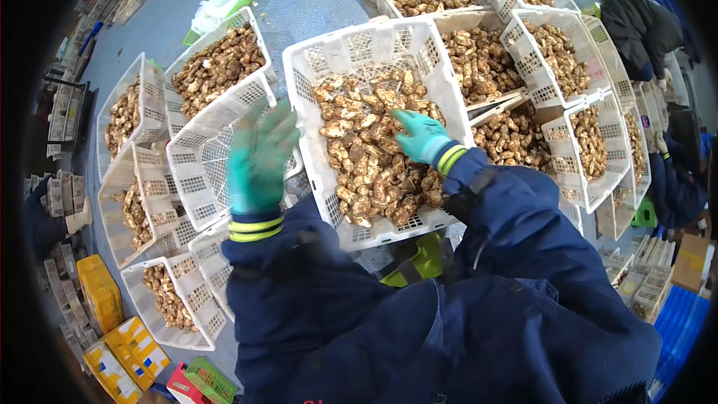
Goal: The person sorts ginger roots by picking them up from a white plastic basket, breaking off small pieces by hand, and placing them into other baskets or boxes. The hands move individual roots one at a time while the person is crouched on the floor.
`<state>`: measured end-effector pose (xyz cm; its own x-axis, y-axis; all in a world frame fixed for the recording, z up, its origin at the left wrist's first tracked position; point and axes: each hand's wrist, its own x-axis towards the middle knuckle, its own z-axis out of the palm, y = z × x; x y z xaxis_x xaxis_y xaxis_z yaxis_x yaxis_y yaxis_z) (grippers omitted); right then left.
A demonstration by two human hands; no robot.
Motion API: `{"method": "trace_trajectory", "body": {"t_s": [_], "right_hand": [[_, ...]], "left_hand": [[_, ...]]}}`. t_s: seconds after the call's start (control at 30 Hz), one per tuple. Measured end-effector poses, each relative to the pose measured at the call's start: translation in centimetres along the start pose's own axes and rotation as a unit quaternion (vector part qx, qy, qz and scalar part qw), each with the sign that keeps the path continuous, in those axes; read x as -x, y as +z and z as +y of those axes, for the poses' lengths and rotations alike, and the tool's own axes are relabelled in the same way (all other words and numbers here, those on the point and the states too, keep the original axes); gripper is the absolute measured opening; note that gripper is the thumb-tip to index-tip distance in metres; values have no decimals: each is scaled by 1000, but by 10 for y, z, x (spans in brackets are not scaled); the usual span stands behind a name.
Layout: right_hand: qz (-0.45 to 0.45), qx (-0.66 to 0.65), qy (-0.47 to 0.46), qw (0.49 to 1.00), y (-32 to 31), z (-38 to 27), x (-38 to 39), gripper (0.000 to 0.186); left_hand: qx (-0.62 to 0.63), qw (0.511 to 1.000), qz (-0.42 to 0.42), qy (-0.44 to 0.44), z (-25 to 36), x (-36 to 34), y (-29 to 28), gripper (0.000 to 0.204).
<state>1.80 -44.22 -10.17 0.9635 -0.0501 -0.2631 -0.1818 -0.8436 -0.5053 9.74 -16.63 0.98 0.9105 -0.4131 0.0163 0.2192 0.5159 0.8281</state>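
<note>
In front of me a white plastic crate (303, 93) holds a heap of stubby brown-and-cream mushrooms (366, 157), with part of its mesh bottom bare at the far end. My right hand (424, 137), in a green glove, rests on the heap at its right side. Its fingers are stretched over the mushrooms, and I see nothing gripped. My left hand (258, 153), also gloved in green, is raised left of this crate and blurred by motion. Its fingers look extended and hold nothing visible. Beneath and beside it stands a white crate (213, 168) whose mesh bottom shows bare.
More mushroom-filled white crates stand left (217, 67) and right (557, 56), some stacked. A green basket (238, 1) with a white bag is beyond. Yellow bins (99, 293) and a green-and-red basket (209, 380) lie lower left. Another person's dark sleeve (684, 179) shows far right.
</note>
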Motion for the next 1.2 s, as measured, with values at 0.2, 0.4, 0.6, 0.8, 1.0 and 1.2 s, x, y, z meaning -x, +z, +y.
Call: {"method": "trace_trajectory", "body": {"t_s": [0.2,0.4,0.6,0.8,1.0,1.2], "right_hand": [[-157,128,31,979,16,-27,-43,51],[-57,-143,109,982,12,14,-52,25],[-88,-420,-69,900,-57,-65,-50,35],[1,12,-10,1000,-32,-43,-110,44],[-122,154,18,980,47,-35,-113,50],[-87,181,41,979,63,-47,-101,34]], "left_hand": [[-22,970,176,-164,-63,-25,-14,52],[-60,981,105,-150,-68,-32,-17,52],[-133,971,79,-180,-76,-25,11,72],[28,989,61,-129,-45,-28,-11,58],[150,982,-41,-109,-55,-25,-11,48],[249,960,24,-126,-56,-25,-12,38]]}}
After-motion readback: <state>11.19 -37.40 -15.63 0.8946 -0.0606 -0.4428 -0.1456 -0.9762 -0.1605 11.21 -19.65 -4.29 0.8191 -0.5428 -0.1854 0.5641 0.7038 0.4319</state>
